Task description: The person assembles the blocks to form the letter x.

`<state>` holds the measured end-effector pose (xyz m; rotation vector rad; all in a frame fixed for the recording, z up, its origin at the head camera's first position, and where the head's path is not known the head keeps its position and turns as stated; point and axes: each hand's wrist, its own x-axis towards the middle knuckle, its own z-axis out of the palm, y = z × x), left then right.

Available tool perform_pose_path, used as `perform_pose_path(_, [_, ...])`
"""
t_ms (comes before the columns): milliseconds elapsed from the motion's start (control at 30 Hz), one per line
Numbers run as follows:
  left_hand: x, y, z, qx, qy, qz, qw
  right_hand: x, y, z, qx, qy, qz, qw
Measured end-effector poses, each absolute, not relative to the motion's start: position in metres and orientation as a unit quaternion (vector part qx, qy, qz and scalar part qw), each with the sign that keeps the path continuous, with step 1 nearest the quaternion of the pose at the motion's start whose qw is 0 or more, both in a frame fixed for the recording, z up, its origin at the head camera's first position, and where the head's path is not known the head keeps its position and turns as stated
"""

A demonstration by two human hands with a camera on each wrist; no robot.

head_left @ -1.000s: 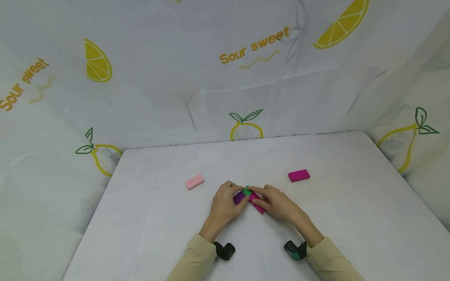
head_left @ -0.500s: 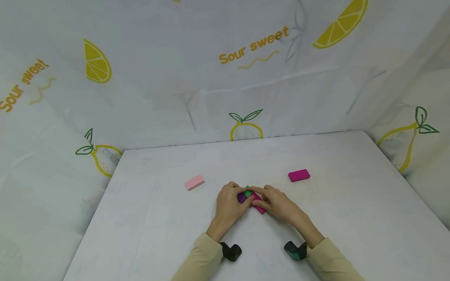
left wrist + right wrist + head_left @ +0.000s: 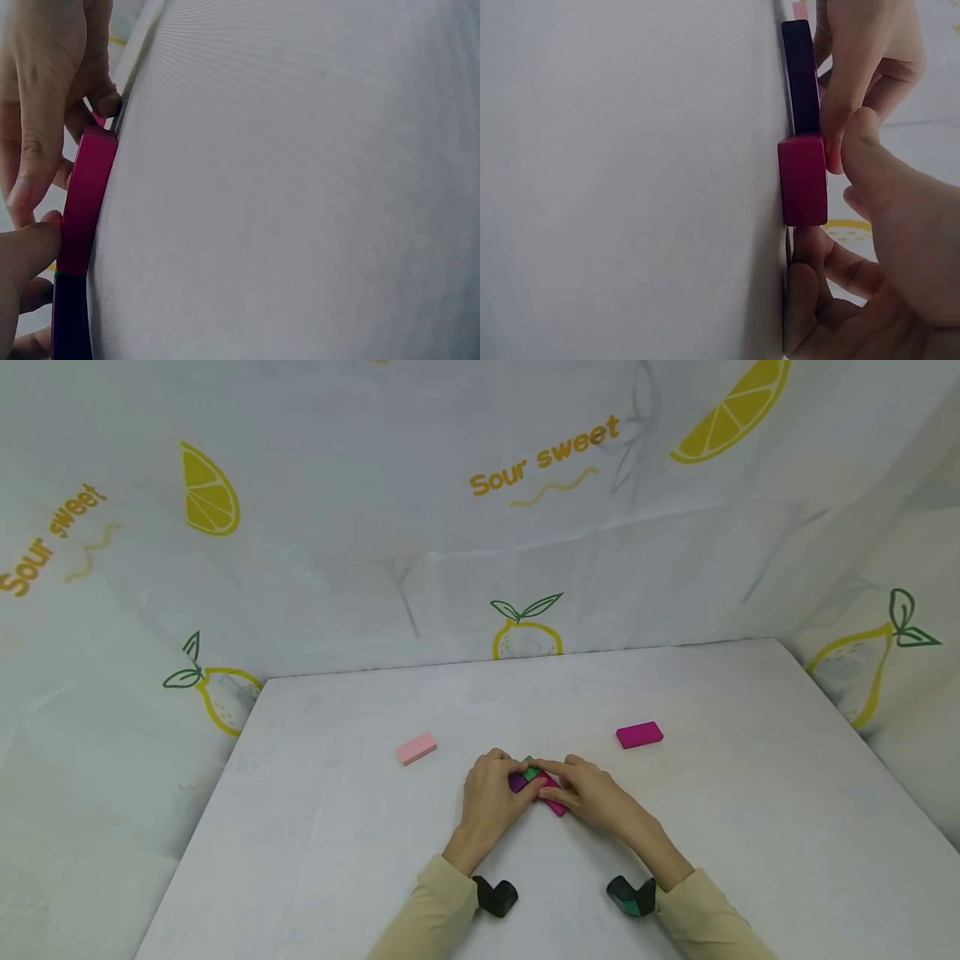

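Observation:
Three blocks sit touching on the table between the two hands: a purple block (image 3: 517,782), a green block (image 3: 531,772) behind, and a magenta-pink block (image 3: 557,808) angled toward the right. My left hand (image 3: 489,795) holds the purple block, its thumb reaching the pink one. Fingers and thumb of my right hand (image 3: 589,793) hold the pink block, and its index fingertip is at the green block. In the left wrist view the pink block (image 3: 87,199) meets the purple block (image 3: 71,319) end on. The right wrist view shows the same join; the green block is mostly hidden.
A light pink block (image 3: 416,748) lies to the left and a magenta block (image 3: 640,735) to the back right on the white table (image 3: 337,827). A lemon-printed cloth (image 3: 337,585) hangs behind the table. Black devices (image 3: 498,898) sit at both wrists.
My left hand has moved slightly right with the purple block, closing it up against the green and pink blocks. The right hand has stayed nearly in place. Little differs over the last half second.

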<state>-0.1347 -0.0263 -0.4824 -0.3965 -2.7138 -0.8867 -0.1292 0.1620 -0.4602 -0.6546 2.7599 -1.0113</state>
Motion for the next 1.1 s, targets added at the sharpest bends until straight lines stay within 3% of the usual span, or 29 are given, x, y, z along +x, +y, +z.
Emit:
perform_pose_path(300, [-0.136, -0.03, -0.481, -0.138, -0.927, -0.329, 0.114, -0.132, 0.183, -0.464, -0.206, 0.887, -0.413, 0.025])
perform_pose_path(600, [-0.138, -0.029, -0.485, -0.145, -0.92, -0.344, 0.123, -0.147, 0.233, -0.449, -0.184, 0.907, -0.362, -0.111])
perform_pose_path(1100, [-0.137, -0.028, -0.483, -0.144, -0.92, -0.345, 0.116, -0.163, 0.272, -0.449, -0.154, 0.92, -0.344, -0.107])
